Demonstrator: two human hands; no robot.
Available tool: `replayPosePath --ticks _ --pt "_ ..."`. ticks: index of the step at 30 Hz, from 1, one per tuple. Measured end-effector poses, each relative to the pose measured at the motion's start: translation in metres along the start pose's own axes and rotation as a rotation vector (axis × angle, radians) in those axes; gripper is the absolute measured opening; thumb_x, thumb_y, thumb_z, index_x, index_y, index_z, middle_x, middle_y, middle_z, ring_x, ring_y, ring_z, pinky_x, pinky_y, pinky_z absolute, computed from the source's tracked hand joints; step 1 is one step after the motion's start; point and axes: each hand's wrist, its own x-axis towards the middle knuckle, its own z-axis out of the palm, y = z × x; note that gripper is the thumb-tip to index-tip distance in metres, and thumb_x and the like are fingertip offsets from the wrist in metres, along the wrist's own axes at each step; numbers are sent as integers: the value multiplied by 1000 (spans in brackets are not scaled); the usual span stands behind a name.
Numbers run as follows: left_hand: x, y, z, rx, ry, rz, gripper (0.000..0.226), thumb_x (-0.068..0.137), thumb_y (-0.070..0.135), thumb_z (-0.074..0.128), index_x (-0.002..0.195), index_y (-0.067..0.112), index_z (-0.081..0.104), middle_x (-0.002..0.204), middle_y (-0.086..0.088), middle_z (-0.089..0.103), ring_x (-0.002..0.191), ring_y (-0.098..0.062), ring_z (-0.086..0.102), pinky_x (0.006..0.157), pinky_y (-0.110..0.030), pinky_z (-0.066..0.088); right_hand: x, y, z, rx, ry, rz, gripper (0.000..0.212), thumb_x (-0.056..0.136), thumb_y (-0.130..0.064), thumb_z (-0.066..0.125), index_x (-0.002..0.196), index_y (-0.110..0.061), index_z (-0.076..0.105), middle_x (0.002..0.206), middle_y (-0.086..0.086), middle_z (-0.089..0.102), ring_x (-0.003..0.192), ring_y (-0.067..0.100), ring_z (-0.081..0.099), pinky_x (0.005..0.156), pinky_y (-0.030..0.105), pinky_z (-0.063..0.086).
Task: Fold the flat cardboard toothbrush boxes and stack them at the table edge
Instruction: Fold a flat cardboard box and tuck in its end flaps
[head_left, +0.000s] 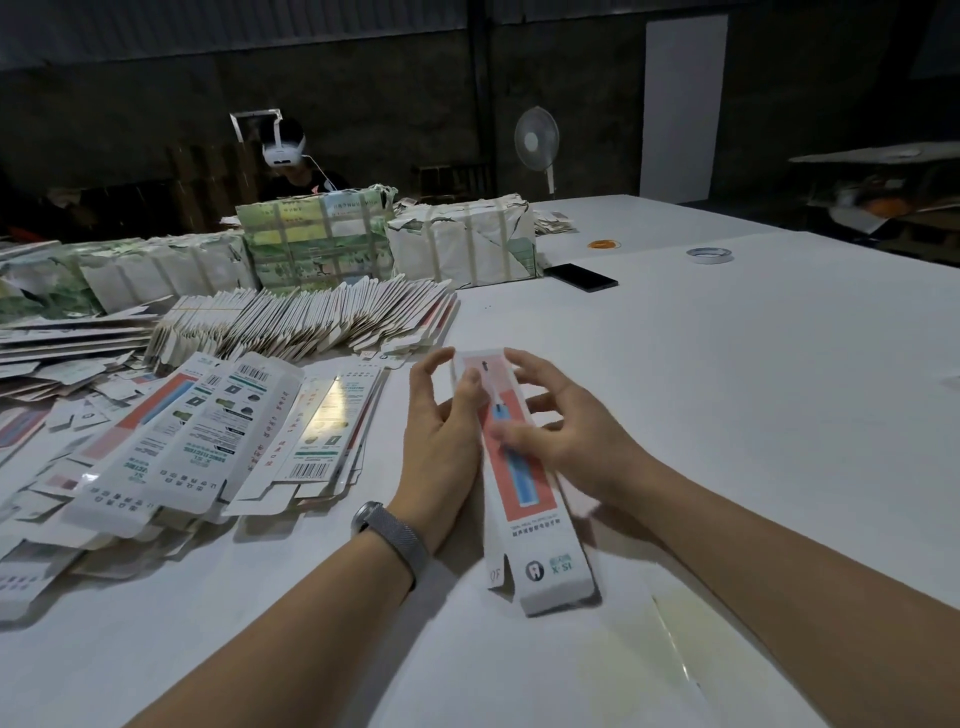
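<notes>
A long, narrow white cardboard toothbrush box with a coral panel and a blue toothbrush printed on it lies lengthwise at the centre of the frame on the white table, its near end, printed with a tooth logo, pointing to the lower middle. The left hand presses against the box's left long edge, thumb curled onto the top face and the other fingers raised and bent near the far end. The right hand grips the box from the right, fingers curled over the top face at mid-length; its fingertips are blurred. A grey mesh wristband sits on the left wrist.

Just left of the hands a loose heap of flat printed box blanks spreads to the left frame edge. Behind it, at upper left, a leaning row of flat blanks stands before strapped paper-wrapped bundles. Right of the box the tabletop runs bare to the right edge of the frame. At upper right centre lie a black phone, a tape roll and orange rubber bands, well apart from the hands.
</notes>
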Motion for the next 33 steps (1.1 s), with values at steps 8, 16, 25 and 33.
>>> replayPosePath --ticks 8,16,25,33 --pt "-3 4 2 -14 47 54 29 88 48 60 112 40 46 87 -17 75 74 -26 75 60 -35 61 0 -22 4 -758 -35 -101 97 76 -62 71 153 -28 25 123 -5 40 105 11 50 83 25 49" --pt "5 -4 -2 32 -27 4 15 97 60 42 111 60 46 100 -6 76 61 -31 72 42 -33 53 -14 -29 -56 -850 70 91 67 82 -45 65 144 -29 44 124 -5 48 104 16 56 85 36 53" --pt "23 -28 -6 92 -19 -99 38 105 55 37 131 33 53 92 -14 73 40 -18 60 40 -22 41 -86 -9 -246 -1228 357 451 42 87 -42 60 127 -30 56 127 -4 50 114 24 55 84 36 49" --pt "22 -23 -3 107 -69 -203 45 108 48 32 139 18 47 97 -20 64 60 -32 61 38 -23 45 -146 14 -371 -1487 494 720 38 91 -32 56 129 -33 60 126 2 54 120 29 49 86 38 48"
